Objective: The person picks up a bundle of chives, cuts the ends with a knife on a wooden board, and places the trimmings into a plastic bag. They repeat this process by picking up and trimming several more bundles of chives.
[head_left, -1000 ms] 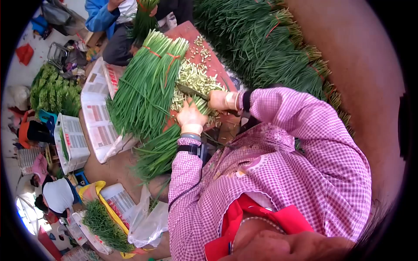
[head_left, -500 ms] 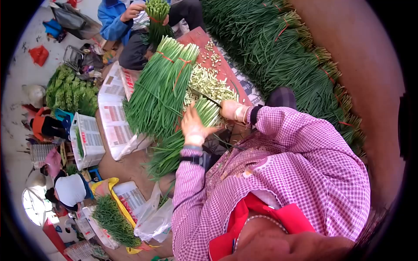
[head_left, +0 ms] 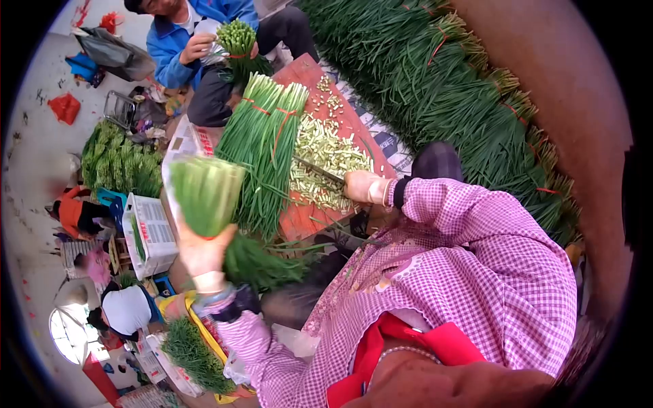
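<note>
My left hand (head_left: pixel 204 257) is closed around a bunch of garlic chives (head_left: pixel 206 194), raised to the left of the red board, pale cut ends up and green leaves trailing to the right. It is blurred by motion. In my right hand (head_left: pixel 365 187) is the handle of a knife (head_left: pixel 320 170), its blade lying low over a heap of cut stem ends (head_left: pixel 333 144). Beside the blade, tied bundles of garlic chives (head_left: pixel 262 146) with red bands lie on the red board (head_left: pixel 299 221), pale ends toward the far side.
Across the board, a person in a blue jacket (head_left: pixel 235 10) holds another green bunch (head_left: pixel 238 44). A long row of tied greens (head_left: pixel 435 81) lies at right. White crates (head_left: pixel 153 231) and a pile of greens (head_left: pixel 119 160) stand at left, with other people farther off.
My left hand has picked up the bunch from the board's near edge and swung it left. My right hand keeps the knife in nearly the same place.
</note>
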The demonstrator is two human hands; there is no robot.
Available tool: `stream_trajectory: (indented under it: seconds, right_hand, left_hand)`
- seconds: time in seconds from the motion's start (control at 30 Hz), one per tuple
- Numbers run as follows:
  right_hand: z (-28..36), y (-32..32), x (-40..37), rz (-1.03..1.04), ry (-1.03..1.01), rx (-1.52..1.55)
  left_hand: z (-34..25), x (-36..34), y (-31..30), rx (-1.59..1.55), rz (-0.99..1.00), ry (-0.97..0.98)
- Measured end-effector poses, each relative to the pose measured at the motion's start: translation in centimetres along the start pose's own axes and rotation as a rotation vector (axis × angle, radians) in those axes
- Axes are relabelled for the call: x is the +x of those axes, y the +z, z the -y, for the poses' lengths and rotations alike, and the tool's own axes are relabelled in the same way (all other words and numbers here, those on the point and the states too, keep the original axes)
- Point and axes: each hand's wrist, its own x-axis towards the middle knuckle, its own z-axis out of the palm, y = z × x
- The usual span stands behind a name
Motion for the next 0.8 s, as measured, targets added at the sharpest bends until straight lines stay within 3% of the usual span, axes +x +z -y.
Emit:
stream_trajectory:
  seconds: [0.07,0.13,0.2,0.3,0.33,0.4,0.47,0.53,0.57,0.6,0.63,0.7,0.73,0.77,0.8]
  right_hand:
    - [1.8,-1.8,-1.9,-0.092,0.179,0.246]
    - [2.3,-2.1,-2.7,-0.074,0.162,0.226]
    - [3.0,-2.8,-4.1,-0.086,0.035,0.187]
    - [3.3,-2.2,-4.3,-0.210,-0.093,0.112]
    - [2.8,-1.0,-3.7,-0.256,-0.151,0.060]
    - [2.0,1.3,-1.9,-0.268,-0.142,-0.018]
    - [1.5,2.6,-1.2,-0.305,-0.113,-0.119]
    - [1.2,1.1,-1.7,-0.202,-0.147,-0.005]
    - [0.7,-0.4,-2.4,-0.338,-0.238,0.147]
    - [0.5,-4.4,-3.6,-0.341,-0.259,0.321]
    - [-1.8,-4.8,-3.6,-0.545,-0.267,0.444]
    - [-7.1,-9.6,-5.1,-0.623,-0.012,0.569]
    - [-13.0,-8.6,-4.2,-0.908,0.041,0.554]
    - [-17.5,-10.6,-5.6,-0.866,0.216,0.621]
    - [-20.8,-12.1,-6.9,-0.986,0.475,0.911]
  left_hand:
    - [-3.0,2.5,-2.5,0.453,-0.150,0.161]
    - [-4.2,5.6,-2.6,0.416,-0.186,0.320]
    - [-5.2,8.8,-1.2,0.583,-0.207,0.411]
    - [-4.5,14.1,3.7,0.728,-0.201,0.378]
    - [-2.0,16.3,5.5,0.795,-0.170,0.305]
    - [7.4,21.1,10.2,0.810,-0.205,0.490]
    - [17.2,23.4,16.0,0.811,0.020,0.187]
    - [15.2,19.7,18.7,0.996,-0.175,0.044]
    - [15.3,20.4,18.4,0.934,-0.110,0.023]
    - [16.1,20.7,17.4,0.881,-0.042,-0.005]
    - [17.2,20.6,16.3,0.888,0.007,0.124]
    - [17.0,20.0,15.5,0.826,-0.001,0.204]
    - [17.3,19.9,15.3,0.803,0.004,0.205]
    - [16.9,19.3,15.3,0.798,-0.011,0.231]
    - [16.5,18.5,15.5,0.791,-0.027,0.255]
